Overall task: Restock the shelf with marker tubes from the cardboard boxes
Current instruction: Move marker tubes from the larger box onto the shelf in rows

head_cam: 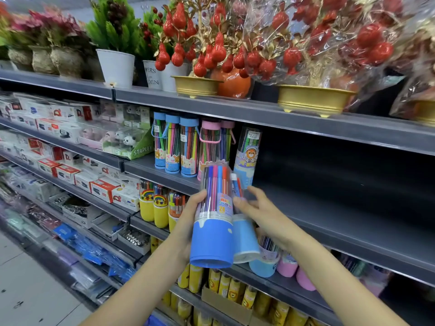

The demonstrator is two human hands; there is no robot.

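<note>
Both of your hands are raised in front of the shelf [341,222]: your left hand [188,222] grips a blue-based marker tube [215,217] around its clear middle, tilted with its base toward you, while your right hand [261,215] lies with loosely spread fingers against a second tube [244,236] tucked just behind the first; whether it truly grasps that one, you cannot tell. One matching tube [247,158] already stands on the shelf beside the handled blue-capped tubes [173,142] and pink-capped tubes [211,144]. Everything to its right looks bare, so restocking seems barely begun. No cardboard box shows here.
</note>
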